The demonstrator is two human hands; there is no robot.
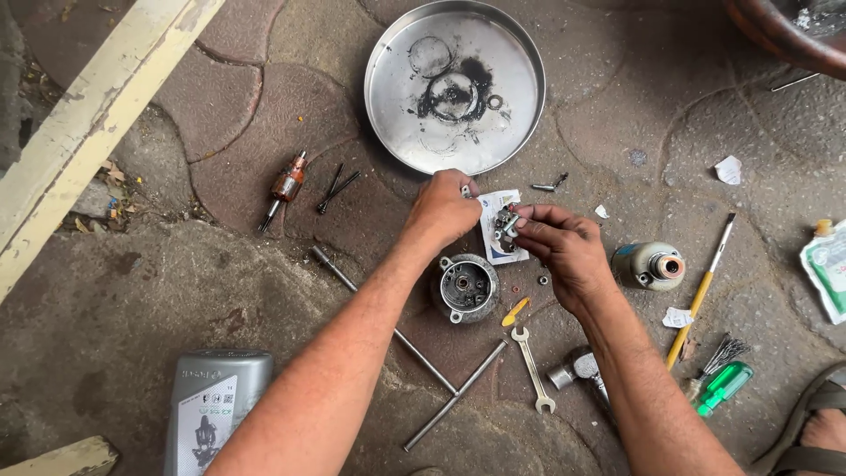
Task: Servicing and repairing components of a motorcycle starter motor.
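Observation:
My left hand (pixel 443 211) and my right hand (pixel 564 249) meet over the stone floor, both with fingers pinched on a small metal brush-holder part (pixel 505 221). A white paper packet (pixel 498 251) lies right under it. Just below my left hand sits a round grey motor end cover (pixel 467 286), open side up. A cylindrical motor housing (pixel 650 265) lies to the right of my right hand. A copper-wound armature (pixel 285 187) rests to the left.
A round steel tray (pixel 520 53) with oily marks lies at the top. Two long bolts (pixel 451 398), a small wrench (pixel 531 368), a hammer (pixel 582 370), a yellow-handled brush (pixel 698 300), a green screwdriver (pixel 723 386) and a grey oil can (pixel 211 410) lie around. A sandalled foot (pixel 820 432) is at bottom right.

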